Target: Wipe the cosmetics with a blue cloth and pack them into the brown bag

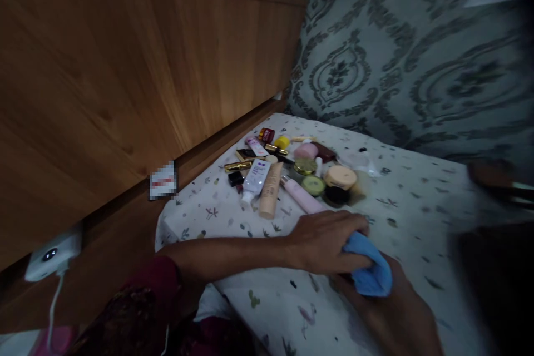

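Note:
My left hand reaches in from the left, its fingers pinching a folded light-blue cloth. Partly under the cloth is my right hand, curled close against the left one. Its fingers are mostly hidden, and what lies inside them cannot be made out. Just beyond my left hand lies a pale pink tube. Nearby are a beige tube, a white tube, a round beige compact, a black round lid and a green-lidded jar.
More cosmetics, including a dark red jar and gold lipstick tubes, lie on the patterned white cloth sheet. A wooden cabinet borders the left, patterned wallpaper the back. A white device has a cable plugged in.

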The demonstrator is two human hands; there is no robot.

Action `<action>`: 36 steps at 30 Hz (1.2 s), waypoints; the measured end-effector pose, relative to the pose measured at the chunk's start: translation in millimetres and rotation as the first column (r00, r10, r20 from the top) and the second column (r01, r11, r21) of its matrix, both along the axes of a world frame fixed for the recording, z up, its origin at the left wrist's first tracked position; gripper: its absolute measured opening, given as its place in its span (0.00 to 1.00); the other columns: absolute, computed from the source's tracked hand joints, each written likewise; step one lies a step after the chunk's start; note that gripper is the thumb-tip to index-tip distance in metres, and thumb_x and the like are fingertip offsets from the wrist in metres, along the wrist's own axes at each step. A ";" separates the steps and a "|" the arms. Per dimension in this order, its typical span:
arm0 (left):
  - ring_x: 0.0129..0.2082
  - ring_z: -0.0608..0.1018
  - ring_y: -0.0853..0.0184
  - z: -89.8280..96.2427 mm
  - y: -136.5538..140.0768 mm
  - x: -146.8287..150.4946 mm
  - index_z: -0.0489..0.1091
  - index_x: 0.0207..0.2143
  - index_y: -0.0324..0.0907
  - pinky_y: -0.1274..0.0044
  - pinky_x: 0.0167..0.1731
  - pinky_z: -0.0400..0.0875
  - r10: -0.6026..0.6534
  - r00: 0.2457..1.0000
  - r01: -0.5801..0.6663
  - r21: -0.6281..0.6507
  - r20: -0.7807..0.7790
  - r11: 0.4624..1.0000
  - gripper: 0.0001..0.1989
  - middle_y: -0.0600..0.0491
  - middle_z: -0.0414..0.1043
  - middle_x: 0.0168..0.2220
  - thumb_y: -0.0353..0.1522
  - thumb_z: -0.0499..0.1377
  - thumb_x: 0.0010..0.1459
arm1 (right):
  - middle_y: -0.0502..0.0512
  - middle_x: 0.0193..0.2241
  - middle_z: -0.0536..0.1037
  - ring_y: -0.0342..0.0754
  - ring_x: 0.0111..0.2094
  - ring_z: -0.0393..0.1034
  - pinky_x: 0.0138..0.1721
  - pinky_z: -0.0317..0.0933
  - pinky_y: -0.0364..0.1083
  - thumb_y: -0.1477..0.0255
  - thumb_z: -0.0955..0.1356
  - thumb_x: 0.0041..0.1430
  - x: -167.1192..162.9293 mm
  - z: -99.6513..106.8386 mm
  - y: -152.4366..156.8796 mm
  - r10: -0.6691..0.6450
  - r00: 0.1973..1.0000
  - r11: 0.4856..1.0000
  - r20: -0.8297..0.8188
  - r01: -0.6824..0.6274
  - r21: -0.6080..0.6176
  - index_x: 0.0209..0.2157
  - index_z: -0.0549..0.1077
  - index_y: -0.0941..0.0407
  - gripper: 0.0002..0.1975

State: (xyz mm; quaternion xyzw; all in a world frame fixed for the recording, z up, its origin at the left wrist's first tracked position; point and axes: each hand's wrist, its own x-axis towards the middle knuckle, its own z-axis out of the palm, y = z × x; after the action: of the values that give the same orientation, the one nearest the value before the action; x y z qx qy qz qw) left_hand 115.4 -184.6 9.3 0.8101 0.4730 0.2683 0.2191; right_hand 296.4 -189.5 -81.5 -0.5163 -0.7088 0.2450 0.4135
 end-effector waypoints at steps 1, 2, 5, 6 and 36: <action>0.50 0.75 0.60 0.1 -0.3 -0.7 0.65 0.48 0.44 0.71 0.51 0.70 -0.001 1.000 0.001 0.013 0.029 1.000 0.16 0.51 0.73 0.48 0.34 0.59 0.58 | 0.57 0.36 0.79 0.62 0.29 0.74 0.25 0.66 0.57 0.56 0.75 0.43 -2.3 5.6 -2.6 -0.003 0.999 1.000 0.039 0.004 -0.022 0.46 0.71 0.43 0.26; 0.50 0.75 0.61 0.0 -0.4 -1.3 0.65 0.49 0.44 0.71 0.51 0.70 0.000 0.998 -0.001 0.019 0.062 1.000 0.16 0.51 0.73 0.49 0.33 0.57 0.58 | 0.56 0.35 0.79 0.61 0.30 0.74 0.26 0.67 0.56 0.55 0.74 0.42 -4.3 11.1 -4.6 -0.007 0.997 0.999 0.080 0.009 -0.032 0.46 0.71 0.46 0.27; 0.50 0.75 0.62 -2.5 2.5 -2.9 0.68 0.48 0.44 0.72 0.53 0.68 0.020 0.984 -0.021 0.003 0.176 1.000 0.17 0.52 0.74 0.51 0.28 0.52 0.56 | 0.56 0.35 0.79 0.59 0.35 0.75 0.34 0.70 0.54 0.57 0.72 0.46 -8.0 25.4 -9.5 0.064 0.990 0.998 0.124 -0.060 -0.036 0.46 0.70 0.52 0.26; 0.50 0.75 0.63 -4.5 4.6 -3.6 0.69 0.47 0.44 0.72 0.54 0.68 0.026 0.975 -0.025 -0.009 0.222 1.000 0.17 0.52 0.74 0.50 0.27 0.51 0.55 | 0.56 0.36 0.79 0.58 0.36 0.75 0.36 0.70 0.53 0.58 0.71 0.47 -8.9 29.0 -10.8 0.101 0.989 0.995 0.107 -0.099 -0.029 0.47 0.70 0.52 0.25; 0.69 0.51 0.51 0.1 2.4 -24.5 0.48 0.67 0.44 0.58 0.66 0.50 -0.347 0.918 0.353 0.004 0.193 0.936 0.38 0.44 0.47 0.68 0.30 0.55 0.54 | 0.55 0.42 0.80 0.54 0.45 0.74 0.49 0.68 0.53 0.57 0.76 0.45 -6.2 48.8 -4.4 0.096 0.809 0.926 -0.580 -0.287 -0.247 0.45 0.74 0.54 0.27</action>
State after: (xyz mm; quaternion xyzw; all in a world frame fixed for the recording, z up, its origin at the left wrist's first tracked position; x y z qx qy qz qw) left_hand 91.0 -182.1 9.4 0.8485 0.3018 0.2938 0.3204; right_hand 290.1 -193.8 -32.7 -0.4076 -0.5559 0.5384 0.4848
